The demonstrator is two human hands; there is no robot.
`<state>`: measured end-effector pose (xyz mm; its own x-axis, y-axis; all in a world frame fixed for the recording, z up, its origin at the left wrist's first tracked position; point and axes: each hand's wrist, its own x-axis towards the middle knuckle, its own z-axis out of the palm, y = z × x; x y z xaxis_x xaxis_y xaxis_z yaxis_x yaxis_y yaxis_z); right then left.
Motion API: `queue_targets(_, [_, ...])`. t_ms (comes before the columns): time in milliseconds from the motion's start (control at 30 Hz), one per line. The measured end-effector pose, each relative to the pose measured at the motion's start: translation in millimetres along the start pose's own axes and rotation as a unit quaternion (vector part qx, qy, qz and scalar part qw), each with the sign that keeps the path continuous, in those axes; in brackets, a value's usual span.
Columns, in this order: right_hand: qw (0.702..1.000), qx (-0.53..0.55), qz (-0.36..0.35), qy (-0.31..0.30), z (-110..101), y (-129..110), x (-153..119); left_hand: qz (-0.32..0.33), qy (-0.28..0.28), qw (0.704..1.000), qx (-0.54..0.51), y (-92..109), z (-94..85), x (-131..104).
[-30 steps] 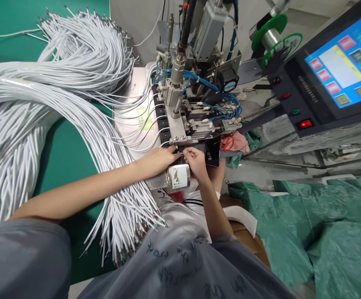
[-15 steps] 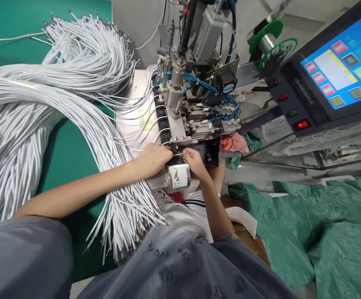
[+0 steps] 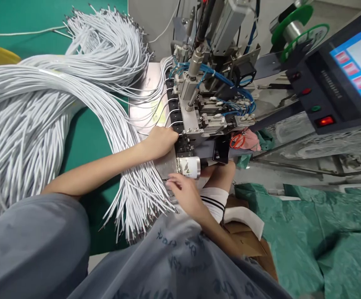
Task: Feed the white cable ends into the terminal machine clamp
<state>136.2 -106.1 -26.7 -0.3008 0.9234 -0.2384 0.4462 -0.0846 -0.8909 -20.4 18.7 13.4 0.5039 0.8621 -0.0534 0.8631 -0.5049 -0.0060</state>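
My left hand is closed at the near end of a row of black cable holders on the machine. A white cable runs in under its knuckles; the gripped part is hidden by the fingers. My right hand hovers in front of my body with fingers partly stretched and apart, and nothing shows in it. Just left of its fingertips are the loose ends of a thick bundle of white cables. A white-labelled round container stands beyond the right hand.
The machine with metal cylinders and blue air tubes rises ahead. Its touch screen panel is at the right, below a green wire spool. A dark phone and orange scissors lie near the machine. Green sheeting covers the lower right.
My right hand has left the cable end at the holders and moved back toward my body, its fingers opening. My left hand stays closed by the holders. The view has shifted.
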Motion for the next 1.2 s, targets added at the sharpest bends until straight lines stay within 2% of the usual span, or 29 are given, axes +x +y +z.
queue_targets(67, [0.999,0.008,0.006,-0.031,16.4,0.1,1.0,0.002,-0.001,1.000,0.001,-1.3,0.6,1.6])
queue_targets(133, [0.999,0.007,0.007,-0.040,24.3,-0.4,3.4,0.002,0.000,1.000,0.004,-0.9,-0.9,2.3])
queue_targets(267, [0.999,-0.019,-0.001,-0.027,19.8,-5.2,4.4,-0.007,0.013,1.000,0.011,3.8,-8.7,0.9])
queue_targets(400, [0.999,0.020,0.014,-0.026,12.1,-6.4,6.4,-0.001,0.031,1.000,0.004,9.4,-17.7,-2.3])
queue_targets(567, [0.996,0.077,0.036,-0.030,23.7,-1.5,10.6,0.006,0.065,0.998,-0.019,10.7,-23.8,-4.0])
queue_targets(700, [0.999,0.041,0.029,-0.021,33.3,-2.8,9.9,0.002,0.104,0.994,-0.033,14.8,-24.1,-5.0])
queue_targets(800, [0.999,-0.025,0.004,-0.028,34.4,-8.8,7.7,0.033,0.133,0.989,-0.056,22.7,-21.3,-7.9])
queue_targets(900, [0.992,-0.119,-0.027,-0.025,30.3,-16.9,3.8,0.091,0.172,0.978,-0.073,31.0,-18.8,-12.9])
queue_targets(1000, [0.970,-0.237,-0.058,0.016,19.3,-23.8,-0.1,0.137,0.200,0.966,-0.093,36.8,-19.1,-17.7])
queue_targets(1100, [0.937,-0.332,-0.095,0.051,1.1,-27.2,1.7,0.141,0.191,0.966,-0.103,39.7,-21.5,-19.7])
queue_targets(1200, [0.932,-0.337,-0.106,0.080,-22.5,-26.9,14.1,0.127,0.166,0.970,-0.122,39.3,-24.9,-19.5])
